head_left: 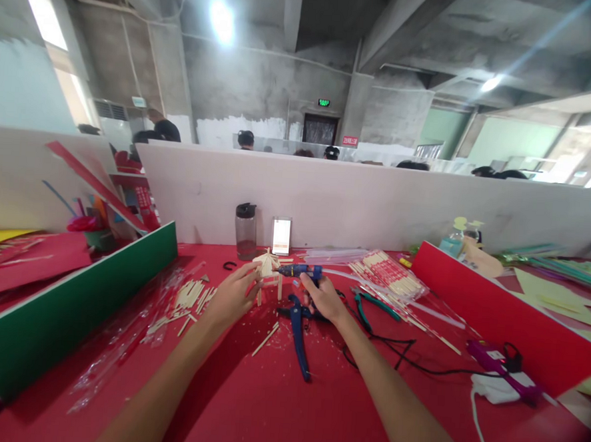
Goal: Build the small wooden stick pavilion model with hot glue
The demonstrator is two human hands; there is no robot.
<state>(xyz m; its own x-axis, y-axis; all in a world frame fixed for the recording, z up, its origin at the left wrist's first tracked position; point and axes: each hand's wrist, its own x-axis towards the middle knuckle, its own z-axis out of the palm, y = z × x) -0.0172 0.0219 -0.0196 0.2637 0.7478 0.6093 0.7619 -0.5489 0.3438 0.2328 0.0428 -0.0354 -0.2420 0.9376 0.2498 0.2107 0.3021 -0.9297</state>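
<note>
My left hand (237, 291) is closed at the fingertips on a small model of pale wooden sticks (267, 264), with a fan-like top and thin legs below. My right hand (327, 297) is wrapped round a blue hot glue gun (300, 270). Its nozzle points left and sits right by the model; whether it touches cannot be made out. A clear glue stick (345, 275) runs out of the gun's back. Just below the hands lies a blue-handled cutter (297, 334) with scattered wood bits. A loose stick (266, 339) lies left of the cutter.
Cut sticks (190, 298) and clear wrappers lie at left, packed chopsticks (392, 273) and green-handled pliers (380, 305) at right. A black cable runs to a purple power strip (497, 363). Green (80, 308) and red (500, 307) boards flank the table; a bottle (245, 231) and phone (281, 235) stand behind.
</note>
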